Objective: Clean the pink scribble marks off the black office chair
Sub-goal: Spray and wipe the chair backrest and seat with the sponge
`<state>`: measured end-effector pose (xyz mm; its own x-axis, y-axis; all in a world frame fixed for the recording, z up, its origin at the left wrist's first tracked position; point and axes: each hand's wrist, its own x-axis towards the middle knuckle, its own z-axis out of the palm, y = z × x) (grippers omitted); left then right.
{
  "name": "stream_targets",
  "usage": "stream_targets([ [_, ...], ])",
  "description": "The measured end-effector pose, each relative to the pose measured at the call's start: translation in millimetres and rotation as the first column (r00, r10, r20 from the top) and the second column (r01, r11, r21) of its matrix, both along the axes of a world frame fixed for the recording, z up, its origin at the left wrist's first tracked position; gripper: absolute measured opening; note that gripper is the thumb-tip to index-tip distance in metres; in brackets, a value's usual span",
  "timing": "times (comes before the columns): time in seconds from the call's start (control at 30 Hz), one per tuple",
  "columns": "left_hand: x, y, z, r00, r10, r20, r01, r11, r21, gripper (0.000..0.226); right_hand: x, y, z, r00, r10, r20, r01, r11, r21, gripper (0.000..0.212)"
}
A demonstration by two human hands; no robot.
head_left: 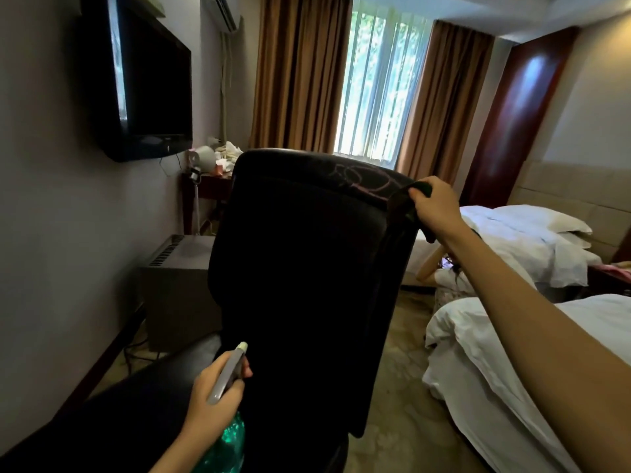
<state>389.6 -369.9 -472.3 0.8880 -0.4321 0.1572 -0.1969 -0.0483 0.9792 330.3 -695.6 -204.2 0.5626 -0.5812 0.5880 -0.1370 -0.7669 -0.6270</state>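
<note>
- Your left hand (211, 394) is gripping a spray bottle (229, 373) low at the left. The fingers are curling round its grey trigger head, and the green body is hanging under the hand. The nozzle is pointing upward along the chair back, well below the marks.
- The black office chair (307, 268) is standing in front of you, with the back of its backrest turned to you.
- The pink scribble marks (362, 180) are showing as loops on the top band of the backrest, toward its right corner. They are looking whole, so I judge that the wiping is only starting.
- A dark cloth (404, 209) is hanging over the top right corner of the backrest, just beside the marks. I cannot tell if it is touching them.
- Your right hand (435, 206) is pinching this cloth, the thumb and fingers closing on its upper fold.
- For the next move, I think you are needing to draw the cloth leftward over the loops with firm pressure, or first to lift the bottle and wet them. An office chair is likely to turn under a push, and both your hands are full.
</note>
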Motion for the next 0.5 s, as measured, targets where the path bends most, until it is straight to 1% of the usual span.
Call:
stream_targets([
  [0.1,-14.8,-10.6,27.4,0.997,-0.013,0.078,0.014,1.000,-0.008,0.032,-16.4,12.2,2.4,0.999,0.036,0.035,-0.037,0.999,0.033,0.019],
  [0.23,-37.2,-23.5,57.4,0.974,0.059,0.218,-0.056,0.998,-0.021,0.028,-45.4,24.8,0.9,0.999,0.018,0.028,-0.018,1.000,0.007,0.019],
  [0.4,-65.9,-39.9,88.7,0.957,0.047,0.286,-0.041,0.999,-0.027,0.026,-88.4,46.6,-1.3,0.998,0.012,0.060,-0.011,1.000,-0.007,0.021],
  [0.5,-79.5,-46.9,99.0,0.955,0.020,0.296,-0.011,1.000,-0.029,0.025,-113.6,57.0,-7.3,0.996,-0.019,0.088,0.022,0.999,-0.027,0.020],
])
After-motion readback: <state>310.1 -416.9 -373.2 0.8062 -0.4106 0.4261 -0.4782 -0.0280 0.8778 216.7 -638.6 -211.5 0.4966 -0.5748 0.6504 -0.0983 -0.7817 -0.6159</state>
